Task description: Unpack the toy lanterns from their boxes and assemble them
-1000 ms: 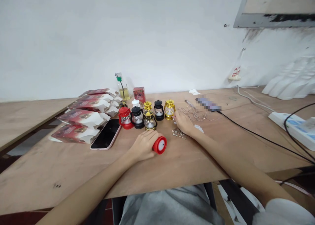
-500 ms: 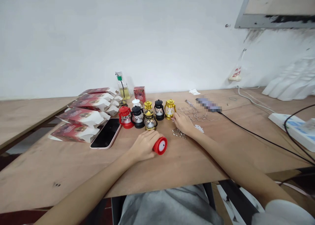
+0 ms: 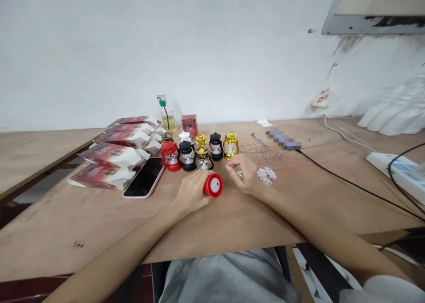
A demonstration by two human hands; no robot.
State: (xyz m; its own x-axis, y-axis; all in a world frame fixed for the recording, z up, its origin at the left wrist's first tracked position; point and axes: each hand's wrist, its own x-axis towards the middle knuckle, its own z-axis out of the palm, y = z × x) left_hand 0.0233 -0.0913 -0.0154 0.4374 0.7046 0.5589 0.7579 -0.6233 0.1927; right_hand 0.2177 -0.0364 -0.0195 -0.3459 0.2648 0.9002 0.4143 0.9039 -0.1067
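My left hand (image 3: 192, 190) is wrapped round a small red lantern (image 3: 213, 185), tipped so its round base with a white disc faces me. Just to the right of that base, my right hand (image 3: 246, 174) hovers with thumb and forefinger brought together; whatever may be between the fingertips is too small to make out. Partly behind the right hand lie coin-like pieces (image 3: 239, 174). White tags (image 3: 266, 175) are scattered on its right side. Several small lanterns stand beyond both hands, among them a red one (image 3: 171, 156), a black one (image 3: 216, 147) and a gold one (image 3: 231, 145).
Folded red cartons (image 3: 109, 155) lie at the left beside a phone (image 3: 144, 179). A pump bottle (image 3: 168, 117) and a small red box (image 3: 189, 124) stand near the wall. Wire pieces (image 3: 264, 152), a screwdriver (image 3: 258, 139), a black cable (image 3: 345, 180) and a power strip (image 3: 396, 172) are at the right.
My right hand has drawn back from beside the gold lantern and the coin-like pieces towards the red lantern's base. The left hand keeps its grip, shifted slightly up and left in view.
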